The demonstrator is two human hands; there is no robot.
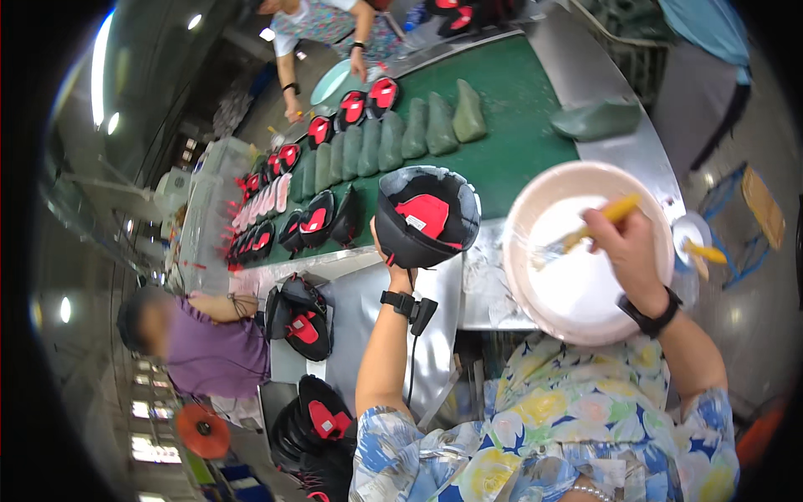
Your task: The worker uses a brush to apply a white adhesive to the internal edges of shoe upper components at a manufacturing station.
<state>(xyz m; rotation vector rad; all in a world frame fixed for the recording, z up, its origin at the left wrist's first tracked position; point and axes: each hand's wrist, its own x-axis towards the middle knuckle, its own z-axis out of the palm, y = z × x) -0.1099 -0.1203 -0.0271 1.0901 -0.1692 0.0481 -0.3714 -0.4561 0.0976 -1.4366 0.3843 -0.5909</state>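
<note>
At near right, a brush (pixel 617 209) is gripped firmly in the right hand (pixel 629 255), its bristles kept low in the basin (pixel 517 289), presumably for wetting. Leftward, an upper (pixel 401 238) is held from below by the left hand (pixel 400 280), fingers partly hidden, its mouth apparently raised for access. Farther, lasts (pixel 391 144) are lined up on the belt (pixel 527 100), perhaps for easy reach.
</note>
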